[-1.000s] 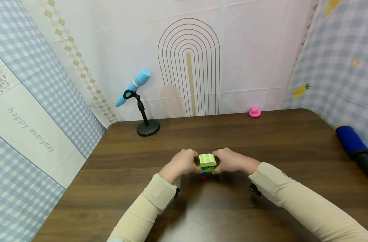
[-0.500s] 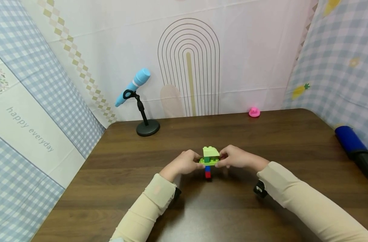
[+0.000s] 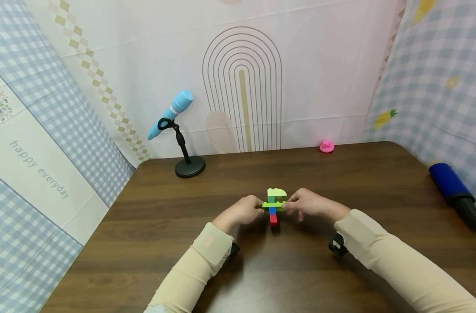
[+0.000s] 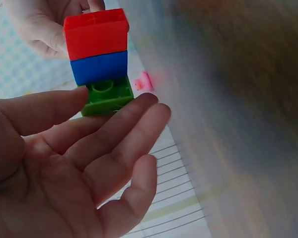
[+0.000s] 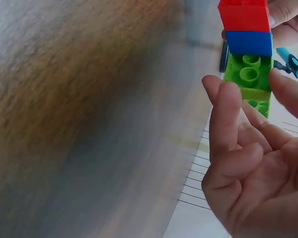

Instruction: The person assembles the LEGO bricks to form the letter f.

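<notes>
A toy brick build is held above the table between both hands. Its pale green curved brick tops a dark green brick, with a lime green plate below. Beneath the plate hang a blue brick and a red brick. My left hand pinches the plate's left end between thumb and fingers. At the right end, my right hand pinches the same plate. Both wrist views show the plate's hollow underside, with the blue brick and red brick joined to it.
A light blue toy microphone leans in a black stand at the back left. A pink toy duck sits at the table's back edge. At the right lies a blue and black cylindrical object on the brown table.
The build has tilted, its top now turned away, so the blue and red bricks show more. Both hands have shifted slightly rightward with it while keeping hold of the plate.
</notes>
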{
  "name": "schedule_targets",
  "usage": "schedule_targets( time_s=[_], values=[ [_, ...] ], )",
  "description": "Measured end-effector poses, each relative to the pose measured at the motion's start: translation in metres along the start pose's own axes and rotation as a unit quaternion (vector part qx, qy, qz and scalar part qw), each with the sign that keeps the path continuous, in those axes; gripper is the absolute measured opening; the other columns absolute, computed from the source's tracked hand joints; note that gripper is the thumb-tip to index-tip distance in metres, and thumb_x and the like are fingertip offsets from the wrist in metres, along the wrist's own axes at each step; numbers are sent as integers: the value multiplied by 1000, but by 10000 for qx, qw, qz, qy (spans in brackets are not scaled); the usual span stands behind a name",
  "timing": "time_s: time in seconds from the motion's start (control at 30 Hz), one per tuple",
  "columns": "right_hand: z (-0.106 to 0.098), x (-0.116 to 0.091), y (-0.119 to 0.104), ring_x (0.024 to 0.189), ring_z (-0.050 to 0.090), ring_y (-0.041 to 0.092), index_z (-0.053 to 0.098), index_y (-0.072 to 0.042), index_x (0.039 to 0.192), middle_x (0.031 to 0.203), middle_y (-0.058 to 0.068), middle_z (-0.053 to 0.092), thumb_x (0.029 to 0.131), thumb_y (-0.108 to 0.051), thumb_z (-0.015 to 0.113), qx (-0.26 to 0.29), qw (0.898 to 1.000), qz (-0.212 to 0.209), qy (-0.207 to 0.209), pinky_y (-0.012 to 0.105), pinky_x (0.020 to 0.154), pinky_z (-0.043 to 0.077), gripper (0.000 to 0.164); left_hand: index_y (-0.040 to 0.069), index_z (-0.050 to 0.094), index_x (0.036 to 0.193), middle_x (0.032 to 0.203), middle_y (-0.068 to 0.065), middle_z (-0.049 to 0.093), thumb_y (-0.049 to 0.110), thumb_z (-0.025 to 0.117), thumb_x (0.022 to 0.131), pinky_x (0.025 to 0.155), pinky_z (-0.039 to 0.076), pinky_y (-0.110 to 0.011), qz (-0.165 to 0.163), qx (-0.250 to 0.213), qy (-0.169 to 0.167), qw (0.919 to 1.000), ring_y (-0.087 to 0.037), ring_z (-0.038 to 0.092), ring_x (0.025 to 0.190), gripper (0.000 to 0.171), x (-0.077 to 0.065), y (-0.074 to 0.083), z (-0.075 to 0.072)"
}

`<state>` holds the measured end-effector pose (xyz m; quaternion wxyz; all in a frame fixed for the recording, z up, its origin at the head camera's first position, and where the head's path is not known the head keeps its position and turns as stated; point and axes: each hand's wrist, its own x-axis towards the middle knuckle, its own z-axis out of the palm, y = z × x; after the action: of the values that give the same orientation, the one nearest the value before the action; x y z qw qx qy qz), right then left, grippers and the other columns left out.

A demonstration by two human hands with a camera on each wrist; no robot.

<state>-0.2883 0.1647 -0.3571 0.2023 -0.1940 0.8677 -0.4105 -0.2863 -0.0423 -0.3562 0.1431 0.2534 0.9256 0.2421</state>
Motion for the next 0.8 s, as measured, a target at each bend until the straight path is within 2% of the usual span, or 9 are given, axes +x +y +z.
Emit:
schedule_targets(
  time_s=[0.07, 0.17, 0.37, 0.63, 0.8],
  values=[
    [1, 1, 1, 43, 54, 20, 63, 8, 92, 83, 16, 64, 87, -19, 53, 19, 9999, 145, -10, 35, 69, 45, 29, -1, 62, 85, 59, -1, 42, 6, 50, 86, 55, 33, -24, 49, 80, -102, 9999, -13, 39, 56, 14, 1, 1, 1],
    [2, 3, 3, 42, 53, 17, 63, 8, 91, 83, 17, 64, 89, -18, 51, -58, 9996, 289, -32, 34, 68, 46, 29, -1, 60, 78, 57, 1, 39, 6, 48, 87, 53, 32, -23, 23, 251, -241, 9994, -12, 38, 54, 16, 2, 3, 3],
    [7, 5, 2, 42, 54, 16, 64, 6, 85, 78, 15, 64, 88, -15, 51, -421, 9980, 462, 100, 28, 57, 45, 26, 4, 53, 66, 57, -1, 40, 8, 48, 88, 53, 33, -23, -210, 610, -453, 9969, -13, 39, 53, 23, 5, 7, 5],
    [14, 6, -2, 42, 52, 14, 67, -1, 78, 71, 7, 62, 83, -15, 57, -903, 9922, 554, 656, 28, 51, 43, 18, 8, 45, 56, 54, 0, 39, 9, 47, 87, 51, 32, -24, -207, 655, -342, 9971, -13, 38, 51, 31, 8, 8, 6],
    [15, 7, -3, 43, 53, 14, 68, -4, 75, 70, 4, 61, 83, -17, 58, -1032, 9891, 663, 809, 28, 51, 42, 18, 7, 46, 58, 54, 0, 38, 9, 49, 87, 51, 32, -24, -239, 578, -284, 9976, -13, 38, 51, 30, 8, 7, 5]
  ],
)
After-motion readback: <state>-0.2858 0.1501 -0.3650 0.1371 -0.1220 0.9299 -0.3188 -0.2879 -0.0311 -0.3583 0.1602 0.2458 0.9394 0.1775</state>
